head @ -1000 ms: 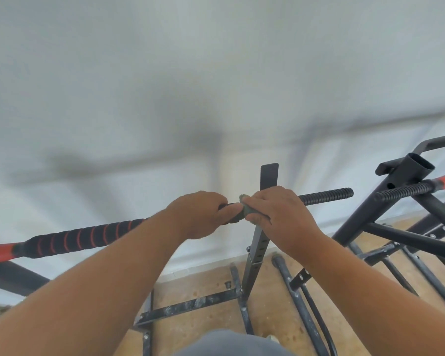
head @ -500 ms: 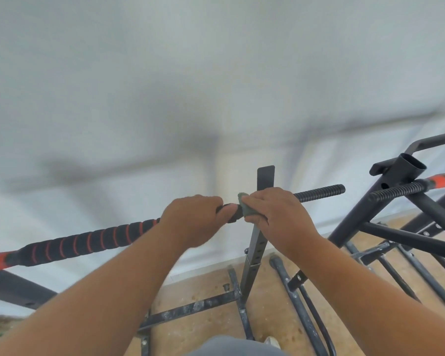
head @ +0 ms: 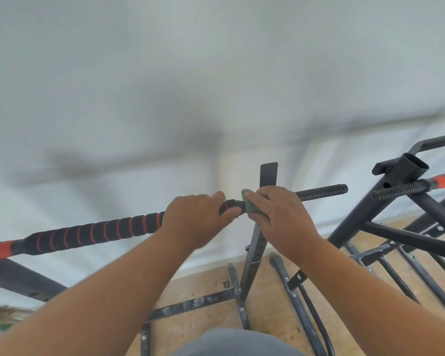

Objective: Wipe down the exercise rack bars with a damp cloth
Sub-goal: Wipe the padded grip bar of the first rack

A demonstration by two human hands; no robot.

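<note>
Her left hand [head: 195, 219] is wrapped round the bar [head: 93, 233], while the right hand [head: 280, 217] clamps the cloth [head: 247, 204] onto it at mid-length. I'd say the wiping is partway; the ribbed end [head: 321, 191] and the neighbouring rack [head: 396, 201] look yet to do.

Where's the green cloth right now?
Head view, centre: the green cloth is wrapped on the black horizontal bar, gripped by the right hand, beside the left hand.

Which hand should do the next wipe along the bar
Right. The right hand already holds the cloth wrapped on the bar; the left hand just grips the bar beside it, steadying.
</note>
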